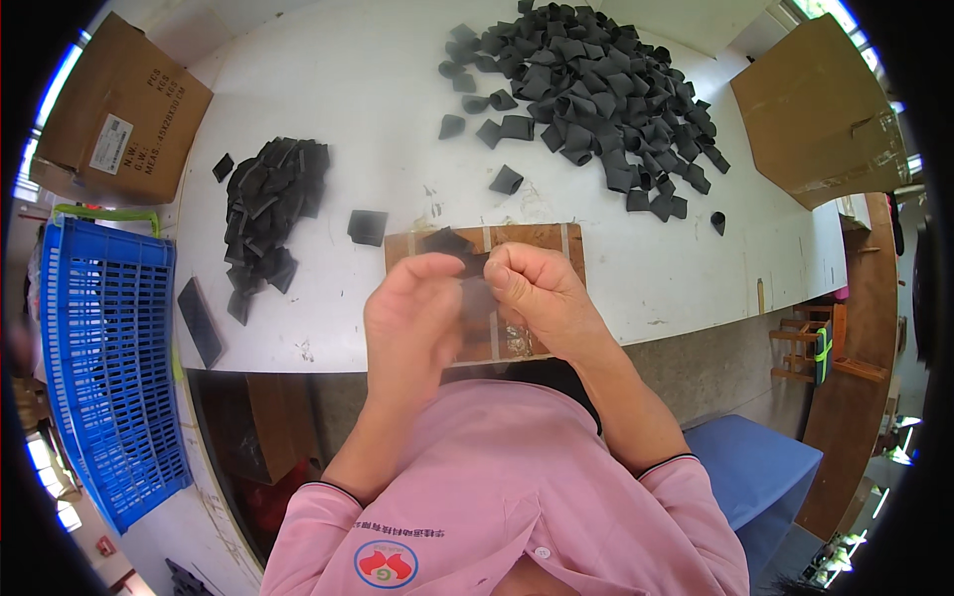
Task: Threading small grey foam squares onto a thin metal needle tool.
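Observation:
Both my hands are raised close together over a brown board at the near edge of the white table. My left hand and my right hand pinch one small black flexible piece between their fingertips; most of it is hidden by the fingers. A big heap of curled black pieces lies at the far right. A flatter stack of black pieces lies at the left, with a single black square beside it.
A blue slatted crate stands left of the table. Cardboard boxes sit at the far left and far right. A long black strip lies near the table's left front corner. A wooden stool stands at the right.

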Available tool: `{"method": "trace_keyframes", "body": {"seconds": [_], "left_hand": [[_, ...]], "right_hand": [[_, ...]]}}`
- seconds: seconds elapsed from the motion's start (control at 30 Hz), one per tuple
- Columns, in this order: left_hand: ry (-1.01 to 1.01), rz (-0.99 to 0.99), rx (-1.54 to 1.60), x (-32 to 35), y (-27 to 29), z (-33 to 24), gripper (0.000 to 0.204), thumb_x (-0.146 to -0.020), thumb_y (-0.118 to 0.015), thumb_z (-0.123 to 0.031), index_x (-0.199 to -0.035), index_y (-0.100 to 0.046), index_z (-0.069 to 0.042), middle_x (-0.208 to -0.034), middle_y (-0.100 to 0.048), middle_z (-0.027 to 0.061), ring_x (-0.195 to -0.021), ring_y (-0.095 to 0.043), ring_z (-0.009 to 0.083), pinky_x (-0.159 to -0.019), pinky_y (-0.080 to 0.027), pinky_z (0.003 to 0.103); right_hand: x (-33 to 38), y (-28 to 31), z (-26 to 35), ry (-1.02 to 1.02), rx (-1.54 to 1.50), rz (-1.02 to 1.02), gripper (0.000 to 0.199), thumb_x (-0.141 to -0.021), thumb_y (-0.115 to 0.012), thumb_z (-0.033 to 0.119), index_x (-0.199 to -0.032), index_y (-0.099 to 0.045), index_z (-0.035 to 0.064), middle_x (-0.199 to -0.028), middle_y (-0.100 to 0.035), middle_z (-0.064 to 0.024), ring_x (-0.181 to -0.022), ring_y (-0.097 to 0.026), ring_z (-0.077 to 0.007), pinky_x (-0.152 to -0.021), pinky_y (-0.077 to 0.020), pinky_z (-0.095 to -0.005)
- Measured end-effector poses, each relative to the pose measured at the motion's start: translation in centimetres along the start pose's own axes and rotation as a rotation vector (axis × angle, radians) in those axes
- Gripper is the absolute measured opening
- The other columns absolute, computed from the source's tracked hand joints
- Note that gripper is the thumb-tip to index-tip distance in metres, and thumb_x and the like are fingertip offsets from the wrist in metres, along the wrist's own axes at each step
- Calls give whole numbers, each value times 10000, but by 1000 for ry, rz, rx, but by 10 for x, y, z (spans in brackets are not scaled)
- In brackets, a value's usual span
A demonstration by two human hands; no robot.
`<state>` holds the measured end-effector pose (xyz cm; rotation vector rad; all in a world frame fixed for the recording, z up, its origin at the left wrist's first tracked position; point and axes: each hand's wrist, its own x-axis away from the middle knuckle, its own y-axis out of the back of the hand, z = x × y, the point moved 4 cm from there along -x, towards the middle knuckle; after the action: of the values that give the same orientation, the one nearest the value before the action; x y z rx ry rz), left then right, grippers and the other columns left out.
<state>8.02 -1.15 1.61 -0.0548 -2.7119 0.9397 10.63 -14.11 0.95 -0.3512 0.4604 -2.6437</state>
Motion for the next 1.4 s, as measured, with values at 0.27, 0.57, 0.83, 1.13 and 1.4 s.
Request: {"method": "trace_keyframes", "body": {"seconds": [0.27,0.57,0.83,1.13,1.4], "left_hand": [[-712,170,-749,-3,-24,-33,185,-736,-587,29,-921,-586,15,-921,-566,104,-881,-535,177,-776,-421,279],[-368,-84,109,2,-10,-21,84,-868,-516,-103,-898,-522,-24,-895,-538,74,-838,-494,164,-768,-405,293],[-487,-36,-135,2,-2,-24,76,-847,-543,-87,-845,-514,-16,-869,-538,86,-806,-487,155,-769,-383,286],[-549,-25,-383,1,0,-26,143,-804,-595,-71,-905,-539,13,-857,-540,91,-828,-493,152,-786,-372,279],[-626,106,-752,-10,1,-32,206,-785,-591,-12,-988,-578,21,-870,-555,89,-795,-508,133,-705,-406,228]], "right_hand": [[32,-18,36,725,862,-396,441,-678,-722,279,-984,-548,12,-884,-514,-104,-708,-544,-220,-535,-463,-301],[27,-36,47,1074,1203,-482,301,-616,-706,16,-884,-578,-38,-763,-532,-93,-594,-503,-207,-475,-408,-275],[22,-32,48,1006,1135,-387,267,-568,-649,-64,-830,-600,-47,-728,-543,-103,-566,-483,-208,-464,-393,-284],[21,-22,33,930,1118,-352,197,-631,-657,17,-804,-578,-33,-693,-519,-69,-585,-500,-205,-467,-406,-289],[19,-23,53,738,1158,-250,157,-720,-648,114,-780,-580,-14,-668,-531,-72,-555,-502,-184,-477,-410,-266]]}}
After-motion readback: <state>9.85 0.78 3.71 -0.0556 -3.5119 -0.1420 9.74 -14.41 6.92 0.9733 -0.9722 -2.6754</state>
